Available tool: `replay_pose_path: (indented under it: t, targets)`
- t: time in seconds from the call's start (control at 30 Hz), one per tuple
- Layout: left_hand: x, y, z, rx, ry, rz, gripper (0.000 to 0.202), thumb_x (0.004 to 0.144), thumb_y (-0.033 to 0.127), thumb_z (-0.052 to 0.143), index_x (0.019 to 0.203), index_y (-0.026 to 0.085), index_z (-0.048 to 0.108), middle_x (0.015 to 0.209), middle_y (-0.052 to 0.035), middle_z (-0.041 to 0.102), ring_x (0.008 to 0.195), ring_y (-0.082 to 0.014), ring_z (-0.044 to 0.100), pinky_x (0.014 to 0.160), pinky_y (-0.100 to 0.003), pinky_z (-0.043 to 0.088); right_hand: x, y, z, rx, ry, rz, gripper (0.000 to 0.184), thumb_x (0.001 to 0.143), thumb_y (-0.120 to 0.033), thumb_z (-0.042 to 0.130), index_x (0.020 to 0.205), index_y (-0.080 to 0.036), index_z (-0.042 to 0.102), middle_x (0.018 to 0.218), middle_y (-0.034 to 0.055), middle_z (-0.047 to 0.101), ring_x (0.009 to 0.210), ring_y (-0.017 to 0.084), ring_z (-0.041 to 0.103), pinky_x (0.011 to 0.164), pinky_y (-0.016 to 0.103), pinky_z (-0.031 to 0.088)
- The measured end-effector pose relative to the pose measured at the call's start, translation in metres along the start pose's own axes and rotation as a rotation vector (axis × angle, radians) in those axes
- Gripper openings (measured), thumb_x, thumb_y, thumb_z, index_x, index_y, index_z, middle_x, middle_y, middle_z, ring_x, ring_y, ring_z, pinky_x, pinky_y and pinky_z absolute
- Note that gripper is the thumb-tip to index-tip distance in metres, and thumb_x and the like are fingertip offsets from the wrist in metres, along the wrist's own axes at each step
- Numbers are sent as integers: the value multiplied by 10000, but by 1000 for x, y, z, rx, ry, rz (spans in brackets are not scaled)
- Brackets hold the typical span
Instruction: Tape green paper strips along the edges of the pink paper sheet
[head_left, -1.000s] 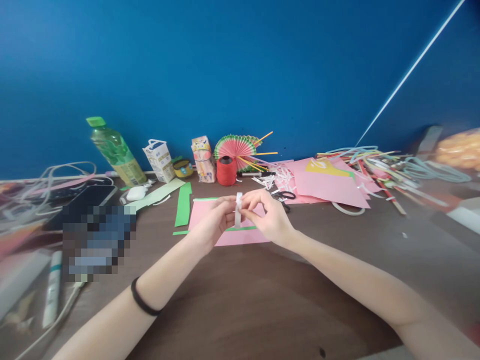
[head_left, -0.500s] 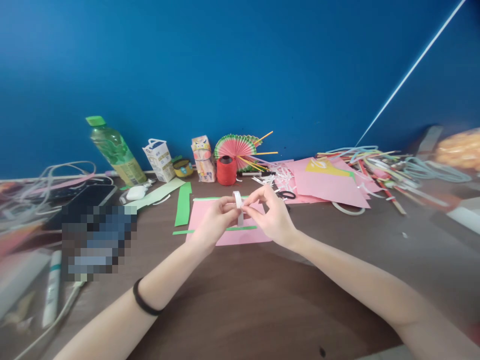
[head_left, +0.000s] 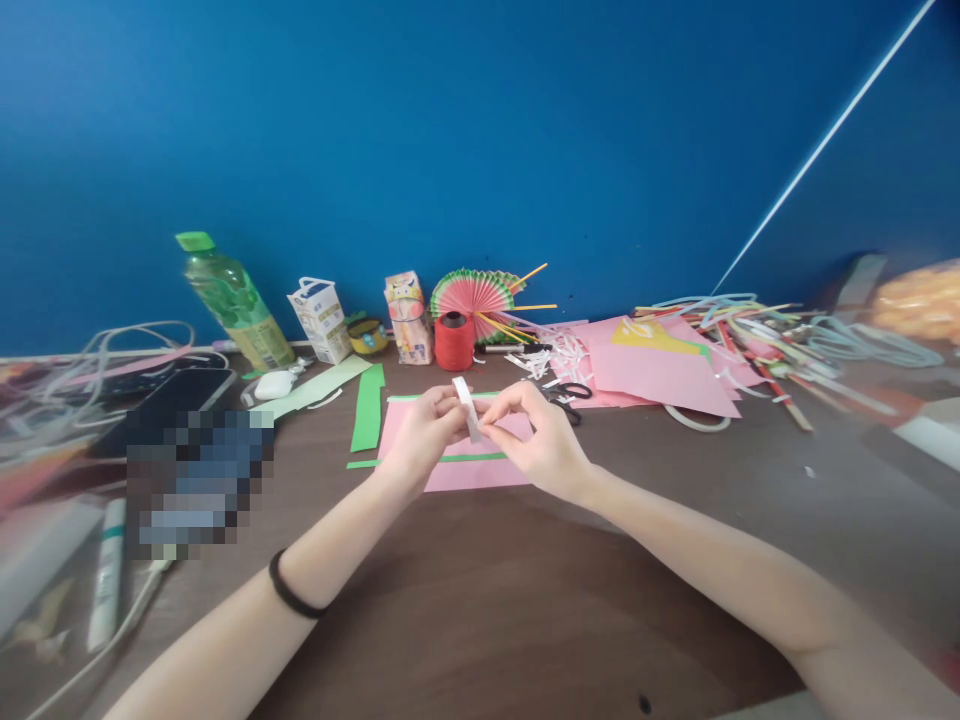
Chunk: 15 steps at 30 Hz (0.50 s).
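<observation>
White strip [head_left: 466, 404] sits tilted between my left hand [head_left: 417, 442] and right hand [head_left: 541, 447]; both sets of fingers [head_left: 501, 402] pinch it tight, above the pink sheet [head_left: 480, 472].

Small white tape roll [head_left: 466, 405], tilted, pinched above pink paper [head_left: 480, 470]

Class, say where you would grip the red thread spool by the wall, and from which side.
Probably grip the red thread spool across its round sides, coming from above: it stands upright, with a carton close on its left and a paper fan behind.
</observation>
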<state>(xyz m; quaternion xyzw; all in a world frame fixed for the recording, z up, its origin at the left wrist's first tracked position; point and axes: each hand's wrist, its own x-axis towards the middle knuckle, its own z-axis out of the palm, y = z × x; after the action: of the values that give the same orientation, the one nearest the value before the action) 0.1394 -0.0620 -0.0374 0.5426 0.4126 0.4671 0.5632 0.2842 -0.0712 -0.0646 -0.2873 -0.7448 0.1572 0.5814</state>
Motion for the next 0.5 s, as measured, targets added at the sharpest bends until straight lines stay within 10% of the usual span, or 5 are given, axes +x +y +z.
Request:
replay_pose_path:
  t: [0.5]
  targets:
    - [-1, 1, 2, 100, -49, 86, 478, 666, 176, 572, 1118, 129, 421, 823, -59, 643, 733, -137, 570, 679, -254, 398, 1, -2, 0, 64, 29, 31, 107, 794, -149, 562, 818, -196, 469, 781, 8, 591, 774, 153, 597, 707, 296, 474]
